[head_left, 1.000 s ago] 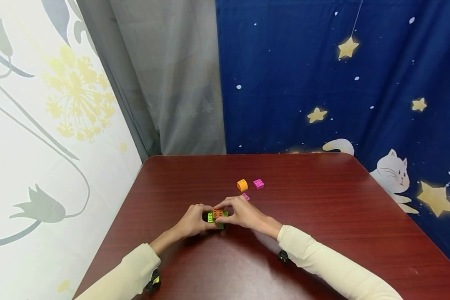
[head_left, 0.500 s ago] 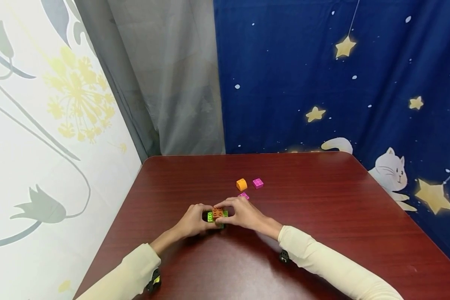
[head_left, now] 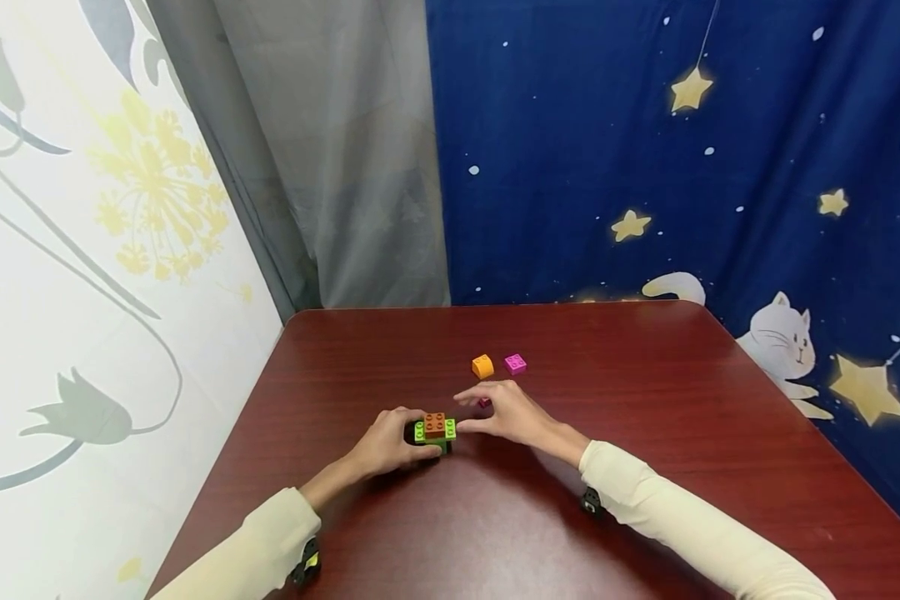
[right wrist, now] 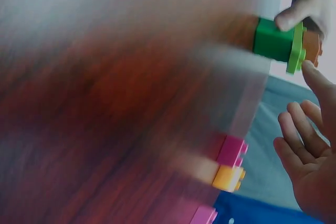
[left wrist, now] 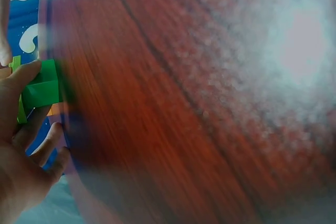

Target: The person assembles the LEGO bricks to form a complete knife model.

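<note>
A small stack of toy building bricks stands in front of my left hand (head_left: pixel 390 442). Its base is a dark green brick (right wrist: pixel 273 40), over it lies a wider lime green plate (head_left: pixel 450 427), and an orange-brown brick (head_left: pixel 434 423) sits on top in the middle. My left thumb and fingers pinch the stack around the green part. To the right of the stack, my right hand (head_left: pixel 513 414) has its fingers spread and holds nothing; its thumb tip is close to the lime plate's right end. Whether they touch, I cannot tell.
Beyond the right hand lie a yellow-orange curved brick (head_left: pixel 482 366) and a magenta brick (head_left: pixel 515 363). Another magenta brick (head_left: pixel 484 402) is mostly covered by the right hand in the head view. All rest on the dark red wooden table (head_left: pixel 360 350).
My right hand has let go of the orange-brown brick and moved right, now partly covering the nearer magenta brick. The left hand and the stack stay in place.
</note>
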A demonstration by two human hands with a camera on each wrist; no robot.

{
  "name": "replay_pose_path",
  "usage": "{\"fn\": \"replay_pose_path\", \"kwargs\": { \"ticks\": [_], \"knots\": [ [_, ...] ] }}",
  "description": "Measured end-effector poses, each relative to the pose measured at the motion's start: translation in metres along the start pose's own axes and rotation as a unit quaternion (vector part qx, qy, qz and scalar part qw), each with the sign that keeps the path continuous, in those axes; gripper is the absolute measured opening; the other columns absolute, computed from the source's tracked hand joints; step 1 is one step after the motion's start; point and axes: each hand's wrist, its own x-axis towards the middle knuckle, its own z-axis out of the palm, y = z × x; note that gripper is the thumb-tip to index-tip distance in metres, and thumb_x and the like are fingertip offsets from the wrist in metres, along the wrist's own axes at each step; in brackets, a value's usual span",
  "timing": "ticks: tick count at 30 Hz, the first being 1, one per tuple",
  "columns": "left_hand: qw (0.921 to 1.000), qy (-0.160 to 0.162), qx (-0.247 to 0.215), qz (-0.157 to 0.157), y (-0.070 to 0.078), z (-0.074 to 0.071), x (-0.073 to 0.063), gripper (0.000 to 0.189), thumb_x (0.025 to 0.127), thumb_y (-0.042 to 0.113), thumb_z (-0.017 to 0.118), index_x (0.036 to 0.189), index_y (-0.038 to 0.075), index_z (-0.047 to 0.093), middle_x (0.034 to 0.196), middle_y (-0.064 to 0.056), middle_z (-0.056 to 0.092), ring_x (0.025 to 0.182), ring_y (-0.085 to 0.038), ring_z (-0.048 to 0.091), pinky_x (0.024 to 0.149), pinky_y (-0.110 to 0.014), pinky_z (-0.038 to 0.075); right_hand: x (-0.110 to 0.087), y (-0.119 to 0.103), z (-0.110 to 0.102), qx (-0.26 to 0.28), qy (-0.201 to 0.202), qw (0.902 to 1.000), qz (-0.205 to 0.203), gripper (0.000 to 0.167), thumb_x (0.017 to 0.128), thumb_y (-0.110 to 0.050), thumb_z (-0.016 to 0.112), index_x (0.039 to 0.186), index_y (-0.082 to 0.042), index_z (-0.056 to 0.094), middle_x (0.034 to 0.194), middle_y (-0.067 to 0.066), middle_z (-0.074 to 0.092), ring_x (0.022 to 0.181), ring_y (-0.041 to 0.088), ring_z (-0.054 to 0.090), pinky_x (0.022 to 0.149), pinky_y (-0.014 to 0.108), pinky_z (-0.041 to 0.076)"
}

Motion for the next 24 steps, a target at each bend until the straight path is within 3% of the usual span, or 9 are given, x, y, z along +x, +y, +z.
{"fn": "replay_pose_path", "kwargs": {
  "ticks": [5,10,15,24],
  "knots": [
    [0.9998,0.002,-0.021,-0.002,0.002,-0.007,-0.002,0.055,0.081,0.041,0.09,0.124,0.012,0.072,0.102,0.004,0.07,0.089,-0.01,0.061,0.079,-0.03,0.054,-0.001,0.015,-0.014,-0.028,0.026,0.999,0.022,0.045,0.082,-0.025,0.091,0.119,-0.004,0.077,0.111,0.01,0.077,0.094,0.026,0.074,0.085,0.042,0.06],
    [0.9978,0.019,-0.058,0.024,0.007,-0.017,-0.001,0.051,0.082,0.039,0.09,0.125,0.017,0.074,0.109,0.004,0.073,0.102,-0.018,0.066,0.088,-0.044,0.057,-0.002,0.033,-0.023,-0.047,0.034,0.9972,0.046,0.045,0.082,-0.02,0.091,0.12,-0.003,0.076,0.108,0.01,0.078,0.094,0.023,0.074,0.085,0.04,0.06],
    [0.9965,0.02,-0.07,0.04,0.01,-0.021,0.002,0.05,0.084,0.035,0.089,0.127,0.014,0.074,0.117,0.005,0.074,0.113,-0.019,0.066,0.097,-0.049,0.054,-0.002,0.048,-0.023,-0.052,0.017,0.9964,0.064,0.047,0.082,-0.02,0.091,0.124,-0.004,0.075,0.112,0.009,0.077,0.1,0.02,0.074,0.088,0.037,0.059],
    [0.9971,0.031,-0.055,0.043,0.009,-0.019,0.001,0.039,0.083,0.035,0.089,0.117,0.021,0.077,0.107,0.009,0.075,0.106,-0.015,0.066,0.094,-0.048,0.054,0.005,0.057,-0.015,-0.07,-0.014,0.9949,0.07,0.048,0.083,-0.017,0.09,0.127,-0.003,0.073,0.118,0.009,0.076,0.106,0.021,0.071,0.093,0.038,0.057]
  ]
}}
